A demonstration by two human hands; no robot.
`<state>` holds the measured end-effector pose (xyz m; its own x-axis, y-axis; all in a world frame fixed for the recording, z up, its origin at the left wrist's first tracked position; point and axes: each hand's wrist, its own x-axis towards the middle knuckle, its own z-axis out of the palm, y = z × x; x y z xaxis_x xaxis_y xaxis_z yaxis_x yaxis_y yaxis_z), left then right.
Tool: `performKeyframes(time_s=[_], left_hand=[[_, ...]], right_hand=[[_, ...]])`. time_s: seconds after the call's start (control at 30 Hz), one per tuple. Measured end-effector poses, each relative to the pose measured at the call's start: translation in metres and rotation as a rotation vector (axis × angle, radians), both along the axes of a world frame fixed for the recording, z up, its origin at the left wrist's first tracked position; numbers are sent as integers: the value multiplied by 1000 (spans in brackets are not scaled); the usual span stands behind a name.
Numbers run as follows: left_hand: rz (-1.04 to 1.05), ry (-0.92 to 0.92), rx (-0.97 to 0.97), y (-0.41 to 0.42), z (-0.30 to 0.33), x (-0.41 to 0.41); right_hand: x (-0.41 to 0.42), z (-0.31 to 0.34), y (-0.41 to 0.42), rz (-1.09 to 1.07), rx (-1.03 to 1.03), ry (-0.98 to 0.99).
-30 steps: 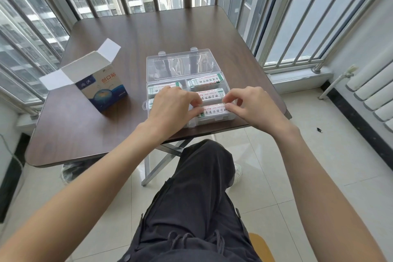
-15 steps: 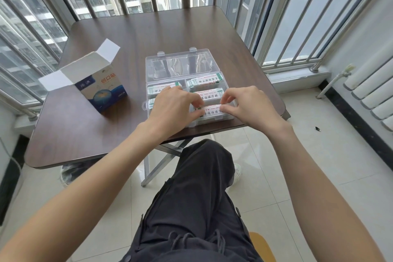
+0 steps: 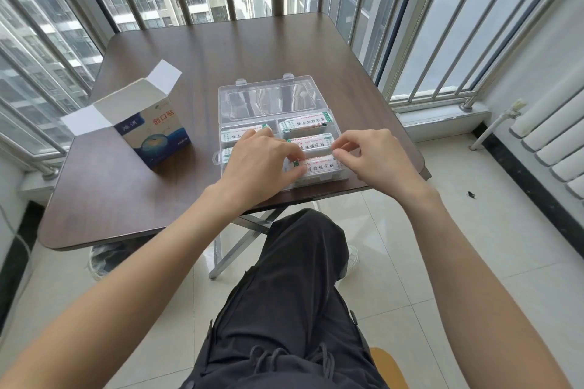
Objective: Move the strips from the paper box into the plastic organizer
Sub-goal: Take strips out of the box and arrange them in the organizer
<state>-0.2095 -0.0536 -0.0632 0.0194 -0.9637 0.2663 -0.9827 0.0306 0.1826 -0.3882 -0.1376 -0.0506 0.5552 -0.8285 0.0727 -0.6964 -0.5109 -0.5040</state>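
Strips (image 3: 316, 166) lie in the near right slot of the plastic organizer (image 3: 343, 178), so a hard push could bend them. On the left, the paper box (image 3: 158, 133) stands open on the tabletop (image 3: 132, 199); I cannot see inside. Left hand (image 3: 259, 164) and right hand (image 3: 376, 158) each pinch one end, grip narrow. Other slots hold strips too.

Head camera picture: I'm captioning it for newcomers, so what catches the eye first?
Both hands, left hand and right hand, meet over the clear plastic organizer at the table's near edge, pinching a strip in its nearest right compartment. The opened paper box stands to the left.
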Motion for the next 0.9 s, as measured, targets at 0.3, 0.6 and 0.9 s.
performKeyframes(time_s=[0.3,0.6,0.9], left_hand=[[-26,15,-58,2,-2,3],[56,178,-147,-18,8,31],[93,231,95,-73,11,46]], right_hand=[[1,-2,6,8,-2,16],[12,6,-29,-41,-109,-152],[49,-4,-65,-56,-130,-2]])
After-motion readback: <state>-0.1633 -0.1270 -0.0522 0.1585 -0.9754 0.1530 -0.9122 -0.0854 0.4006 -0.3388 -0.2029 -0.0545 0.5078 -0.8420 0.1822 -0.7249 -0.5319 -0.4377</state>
